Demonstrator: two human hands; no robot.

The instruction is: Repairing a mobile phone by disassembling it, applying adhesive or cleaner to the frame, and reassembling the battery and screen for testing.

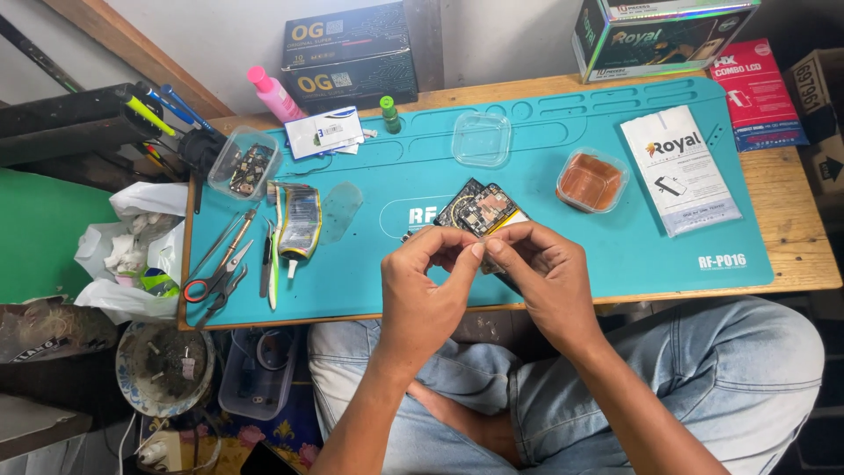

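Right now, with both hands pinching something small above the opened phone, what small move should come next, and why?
Probably lower both hands toward the opened black phone with its exposed circuit board. The left hand and right hand pinch a small clear strip between their fingertips directly above it, over the turquoise rubber work mat.

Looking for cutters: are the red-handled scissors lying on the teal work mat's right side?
No, the red-handled scissors lie at the left edge of the teal work mat.

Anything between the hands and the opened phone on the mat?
Nothing visible. The left hand and right hand meet fingertip to fingertip directly over the opened phone, pinching something too small to identify. The teal mat around the phone is bare nearby; the scissors lie far left.
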